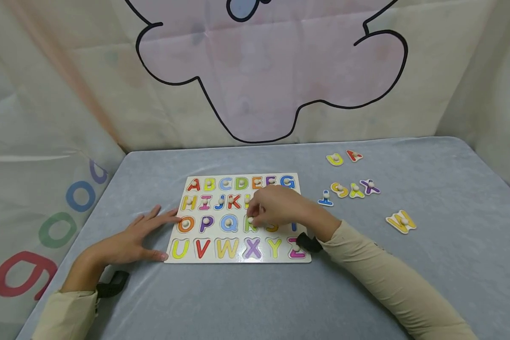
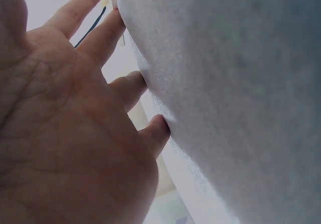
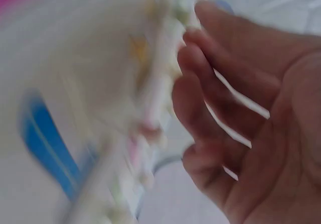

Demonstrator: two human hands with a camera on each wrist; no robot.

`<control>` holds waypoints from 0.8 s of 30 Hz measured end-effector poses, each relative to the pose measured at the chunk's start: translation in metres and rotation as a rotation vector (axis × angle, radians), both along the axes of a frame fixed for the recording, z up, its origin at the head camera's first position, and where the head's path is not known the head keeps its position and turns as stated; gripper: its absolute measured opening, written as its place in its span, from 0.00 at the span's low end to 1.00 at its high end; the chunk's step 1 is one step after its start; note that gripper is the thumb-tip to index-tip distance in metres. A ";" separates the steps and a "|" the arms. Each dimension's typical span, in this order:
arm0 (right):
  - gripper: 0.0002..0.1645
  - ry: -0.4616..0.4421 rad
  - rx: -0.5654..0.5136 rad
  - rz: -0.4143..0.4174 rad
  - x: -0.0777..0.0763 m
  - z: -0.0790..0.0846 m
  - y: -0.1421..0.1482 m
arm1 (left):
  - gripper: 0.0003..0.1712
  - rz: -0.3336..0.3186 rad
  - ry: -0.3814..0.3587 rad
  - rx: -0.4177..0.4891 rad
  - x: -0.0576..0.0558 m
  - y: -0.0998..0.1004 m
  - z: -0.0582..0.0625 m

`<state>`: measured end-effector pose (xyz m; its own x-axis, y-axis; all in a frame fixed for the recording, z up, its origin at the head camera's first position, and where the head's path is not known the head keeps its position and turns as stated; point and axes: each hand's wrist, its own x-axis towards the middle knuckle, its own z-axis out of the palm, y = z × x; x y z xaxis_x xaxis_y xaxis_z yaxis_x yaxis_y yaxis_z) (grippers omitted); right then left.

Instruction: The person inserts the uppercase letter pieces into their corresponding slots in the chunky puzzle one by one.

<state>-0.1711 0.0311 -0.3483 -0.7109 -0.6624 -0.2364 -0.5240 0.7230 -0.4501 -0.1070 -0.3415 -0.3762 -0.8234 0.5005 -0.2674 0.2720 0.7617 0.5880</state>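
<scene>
A white alphabet puzzle board [image 1: 238, 241] lies on the table. My right hand [image 1: 276, 205] is over its middle, thumb and forefinger at the knob of the green letter R piece [image 1: 250, 224], which they seem to pinch. The hand hides letters in the second and third rows. In the right wrist view the board is blurred beside the curled fingers [image 3: 190, 98]. My left hand [image 1: 142, 236] is spread at the board's left edge, fingertips and thumb touching it. The left wrist view shows its palm [image 2: 75, 128] and straight fingers.
Loose letters lie right of the board: a yellow U [image 1: 335, 159], a red V [image 1: 354, 156], a blue T [image 1: 325, 199], an orange S [image 1: 339, 190], a yellow-green Y [image 1: 356, 191], a purple X [image 1: 369, 187] and a yellow W [image 1: 401, 222]. A printed curtain [image 1: 255, 113] hangs behind the table.
</scene>
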 end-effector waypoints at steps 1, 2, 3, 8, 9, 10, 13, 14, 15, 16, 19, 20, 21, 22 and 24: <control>0.11 0.000 -0.003 0.014 -0.002 0.003 0.005 | 0.48 -0.001 0.003 -0.001 0.000 0.001 0.000; 0.14 -0.001 -0.006 0.027 -0.005 0.007 0.012 | 0.48 -0.001 0.004 -0.004 -0.001 0.001 0.000; 0.16 -0.004 -0.016 0.037 -0.007 0.012 0.019 | 0.48 -0.001 0.003 -0.006 -0.001 0.001 -0.001; 0.22 0.005 -0.076 0.007 -0.022 0.034 0.066 | 0.48 0.003 -0.002 -0.013 0.000 0.001 0.000; 0.22 0.014 -0.088 -0.010 -0.025 0.037 0.076 | 0.48 0.005 -0.002 -0.013 0.001 0.000 0.000; 0.22 0.022 -0.098 -0.029 -0.028 0.039 0.085 | 0.48 0.006 0.001 -0.013 0.001 0.000 0.000; 0.21 0.036 -0.099 -0.083 -0.038 0.041 0.112 | 0.48 0.006 0.005 -0.010 0.002 -0.001 0.001; 0.21 0.031 -0.088 -0.102 -0.041 0.040 0.120 | 0.48 0.004 0.008 -0.008 0.002 -0.001 0.000; 0.20 0.022 -0.077 -0.113 -0.045 0.039 0.128 | 0.48 0.003 0.009 -0.008 0.002 -0.001 0.000; 0.19 -0.001 -0.062 -0.126 -0.048 0.038 0.136 | 0.48 0.002 0.009 -0.006 0.002 -0.001 0.000; 0.17 -0.088 -0.013 -0.156 -0.055 0.033 0.158 | 0.48 -0.001 0.011 -0.004 0.001 -0.001 0.000; 0.16 -0.113 0.006 -0.165 -0.057 0.031 0.165 | 0.48 -0.002 0.013 -0.004 0.001 -0.001 -0.001; 0.15 -0.134 0.017 -0.173 -0.058 0.029 0.170 | 0.48 -0.002 0.011 -0.004 0.001 -0.001 -0.001; 0.15 -0.154 0.021 -0.179 -0.059 0.027 0.175 | 0.48 -0.002 0.009 -0.003 0.001 -0.001 -0.001; 0.13 -0.170 0.024 -0.194 -0.061 0.023 0.184 | 0.48 -0.004 0.011 -0.003 0.000 0.000 -0.001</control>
<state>-0.2324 0.2150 -0.3253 -0.7729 -0.5104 -0.3770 -0.2930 0.8140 -0.5015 -0.1065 -0.3419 -0.3771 -0.8244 0.5028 -0.2599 0.2815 0.7626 0.5824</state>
